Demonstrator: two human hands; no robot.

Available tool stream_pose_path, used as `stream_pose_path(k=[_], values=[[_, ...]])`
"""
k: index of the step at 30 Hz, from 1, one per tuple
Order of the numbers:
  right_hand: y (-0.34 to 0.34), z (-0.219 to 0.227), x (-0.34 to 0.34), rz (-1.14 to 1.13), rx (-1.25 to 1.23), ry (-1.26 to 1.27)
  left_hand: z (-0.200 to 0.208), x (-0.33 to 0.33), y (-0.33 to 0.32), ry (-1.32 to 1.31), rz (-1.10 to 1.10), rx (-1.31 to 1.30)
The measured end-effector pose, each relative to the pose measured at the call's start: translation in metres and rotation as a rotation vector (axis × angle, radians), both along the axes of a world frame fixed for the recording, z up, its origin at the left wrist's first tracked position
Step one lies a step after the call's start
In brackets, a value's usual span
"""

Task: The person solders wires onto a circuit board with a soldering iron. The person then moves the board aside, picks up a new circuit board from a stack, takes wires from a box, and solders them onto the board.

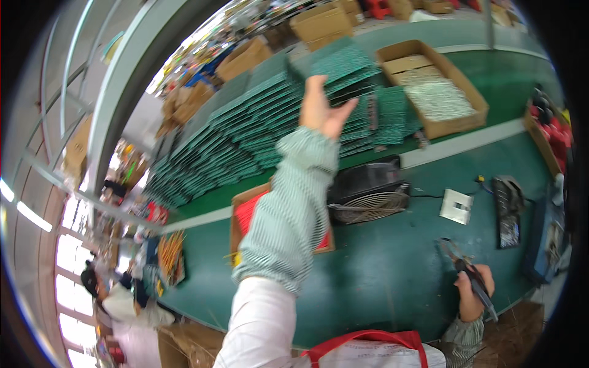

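My left hand (322, 110) stretches far forward over the stacked green circuit-board panels (257, 116). Its thumb and fingers are spread, with nothing between them; whether it touches the top panel I cannot tell. A striped sleeve cover is on that forearm, which partly hides a carton of red parts (248, 211). Near the bench's right front edge, my right hand (475, 291) is closed around a dark-handled tool (469, 279) with a thin metal loop at its far end; its exact kind is unclear. A black unit with a round wire grille (371, 208) stands between the hands.
A carton of small pale parts (438, 98) stands at the back right. On the green bench (380, 270) lie a white square plate (456, 207) and a black flat object (508, 211). A blue device (543, 236) is at the right edge. Another person (126, 300) sits far left.
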State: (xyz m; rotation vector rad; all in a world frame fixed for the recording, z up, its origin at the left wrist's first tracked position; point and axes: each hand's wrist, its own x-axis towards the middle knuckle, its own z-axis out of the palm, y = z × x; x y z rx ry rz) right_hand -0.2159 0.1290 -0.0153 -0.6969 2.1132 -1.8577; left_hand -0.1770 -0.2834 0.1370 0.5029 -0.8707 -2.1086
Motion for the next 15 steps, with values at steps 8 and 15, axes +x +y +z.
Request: stream_pose_path(k=[8,15], values=[[0.009,-0.006,-0.004,0.013,-0.040,0.082,0.046,0.062,0.083,-0.030,-0.085,-0.181],[0.012,0.000,-0.001,-0.050,-0.096,-0.015,0.025,0.156,0.191,-0.144,-0.213,-0.124]])
